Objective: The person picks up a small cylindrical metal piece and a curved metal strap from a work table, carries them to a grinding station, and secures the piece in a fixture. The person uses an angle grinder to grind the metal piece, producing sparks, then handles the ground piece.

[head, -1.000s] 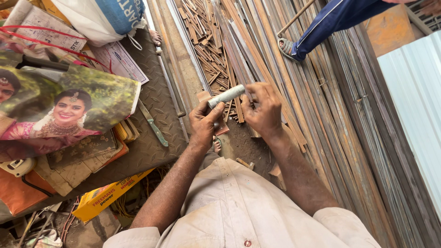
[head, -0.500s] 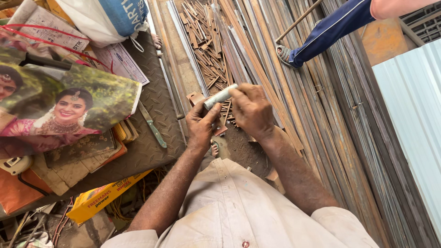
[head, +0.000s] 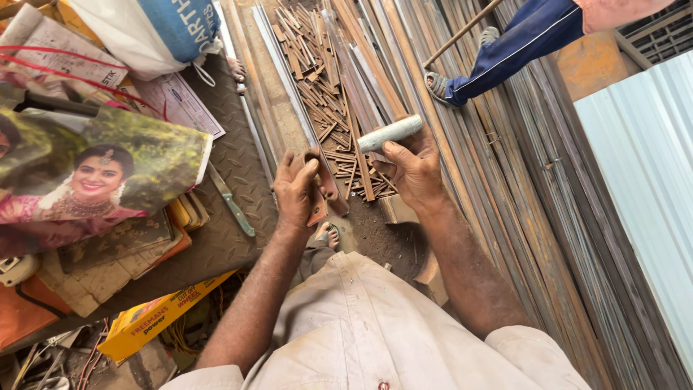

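left hand (head: 296,191) gripping rusty metal piece (head: 325,180) | right hand (head: 411,170) pinching grey tube (head: 390,133) | metal scraps (head: 317,79) far behind

Even, bright daylight, soft shadows, sharp focus throughout, slight wide-angle stretch at edges.

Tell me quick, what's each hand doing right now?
Left hand: grip closed on a rusty flat metal piece.
Right hand: grip closed on a grey metal rod.
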{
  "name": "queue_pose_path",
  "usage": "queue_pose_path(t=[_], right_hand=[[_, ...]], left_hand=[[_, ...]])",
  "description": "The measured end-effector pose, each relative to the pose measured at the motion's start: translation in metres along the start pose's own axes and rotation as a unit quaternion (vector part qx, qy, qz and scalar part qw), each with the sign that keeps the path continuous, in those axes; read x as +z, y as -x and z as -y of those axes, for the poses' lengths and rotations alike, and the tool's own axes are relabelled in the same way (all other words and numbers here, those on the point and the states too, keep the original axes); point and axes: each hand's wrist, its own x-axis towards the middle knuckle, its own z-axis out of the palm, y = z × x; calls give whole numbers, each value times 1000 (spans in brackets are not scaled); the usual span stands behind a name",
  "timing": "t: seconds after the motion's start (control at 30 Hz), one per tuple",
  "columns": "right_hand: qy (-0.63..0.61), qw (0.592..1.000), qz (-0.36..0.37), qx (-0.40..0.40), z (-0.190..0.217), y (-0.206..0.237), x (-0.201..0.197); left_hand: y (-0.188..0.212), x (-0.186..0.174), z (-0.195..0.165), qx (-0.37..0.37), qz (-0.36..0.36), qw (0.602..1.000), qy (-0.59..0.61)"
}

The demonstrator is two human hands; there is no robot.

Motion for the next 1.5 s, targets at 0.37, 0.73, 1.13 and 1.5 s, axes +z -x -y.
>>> queue_pose_path(t=[0.37, 0.73, 1.13, 1.5], right_hand=[[-81, 996, 16, 34, -23, 17, -10], [-96, 993, 25, 68, -32, 26, -1], [32, 998, 35, 33, -30, 25, 0], [169, 982, 74, -30, -31, 25, 3]], left_hand=[[-1, -19, 19, -198, -74, 971, 109], [8, -5, 6, -212, 74, 946, 233], [20, 19, -18, -92, 93, 991, 0], [17, 21, -13, -6, 146, 987, -67]])
